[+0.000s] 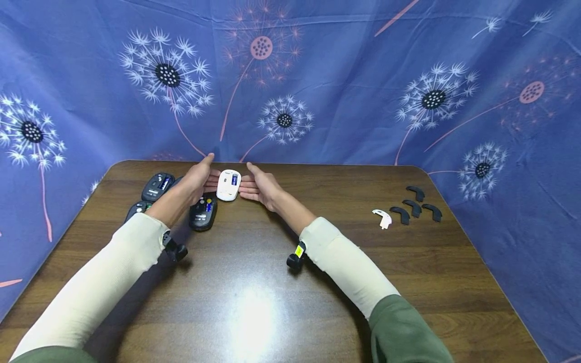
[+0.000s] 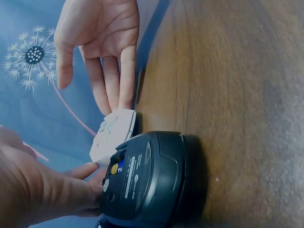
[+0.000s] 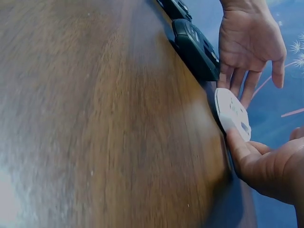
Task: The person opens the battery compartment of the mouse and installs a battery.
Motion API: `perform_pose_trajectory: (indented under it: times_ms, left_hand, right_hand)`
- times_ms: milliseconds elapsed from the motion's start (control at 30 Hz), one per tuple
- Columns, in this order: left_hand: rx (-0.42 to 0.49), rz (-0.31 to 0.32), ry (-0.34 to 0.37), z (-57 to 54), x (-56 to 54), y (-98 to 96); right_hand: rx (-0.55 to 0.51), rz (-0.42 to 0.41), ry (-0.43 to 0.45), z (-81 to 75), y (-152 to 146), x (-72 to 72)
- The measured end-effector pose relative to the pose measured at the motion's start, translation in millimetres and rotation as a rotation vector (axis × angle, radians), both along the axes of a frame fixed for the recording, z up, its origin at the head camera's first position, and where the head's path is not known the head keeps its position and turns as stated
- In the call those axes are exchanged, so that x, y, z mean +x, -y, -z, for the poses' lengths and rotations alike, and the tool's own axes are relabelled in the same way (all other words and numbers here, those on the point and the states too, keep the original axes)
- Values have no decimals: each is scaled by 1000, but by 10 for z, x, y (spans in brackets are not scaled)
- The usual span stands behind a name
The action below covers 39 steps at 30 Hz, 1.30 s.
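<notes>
A white computer mouse lies underside up near the table's back edge, its battery bay uncovered and a blue battery showing inside. My left hand is at its left side with straight fingers, the fingertips right at the mouse's edge. From the other side my right hand meets it the same way, palm turned inward and fingers extended. Both wrist views show the white mouse between the fingertips of the two hands. Just in front of the left hand lies a black mouse, also upturned, with batteries in its bay.
More upturned black mice sit at the back left, partly hidden behind the left arm. At the right, a white battery cover lies beside several black covers. Behind the wooden table hangs a blue dandelion-print cloth.
</notes>
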<state>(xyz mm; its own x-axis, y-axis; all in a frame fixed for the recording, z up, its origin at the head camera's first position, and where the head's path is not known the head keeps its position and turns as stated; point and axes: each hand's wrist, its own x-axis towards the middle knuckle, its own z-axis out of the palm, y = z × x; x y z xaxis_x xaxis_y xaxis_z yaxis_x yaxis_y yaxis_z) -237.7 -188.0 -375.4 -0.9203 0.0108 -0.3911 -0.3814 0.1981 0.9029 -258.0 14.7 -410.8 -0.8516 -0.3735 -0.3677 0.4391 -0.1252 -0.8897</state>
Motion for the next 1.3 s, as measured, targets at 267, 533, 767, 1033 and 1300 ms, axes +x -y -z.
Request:
perform_pose_trajectory:
  times_ms: [267, 533, 767, 1033, 1300]
  left_hand:
    - [-104, -7, 3, -44, 29, 11]
    - [-145, -14, -27, -71, 49, 16]
    - [-177, -31, -28, -98, 46, -14]
    - [-357, -15, -35, -138, 102, -11]
    - [-506, 10, -201, 175, -96, 102]
  right_hand:
    - [34, -24, -37, -4, 103, -7]
    - [55, -48, -60, -13, 133, 13]
    - [59, -58, -73, 4, 83, 18]
    - [59, -62, -84, -21, -26, 93]
    - [110, -67, -138, -75, -319, 172]
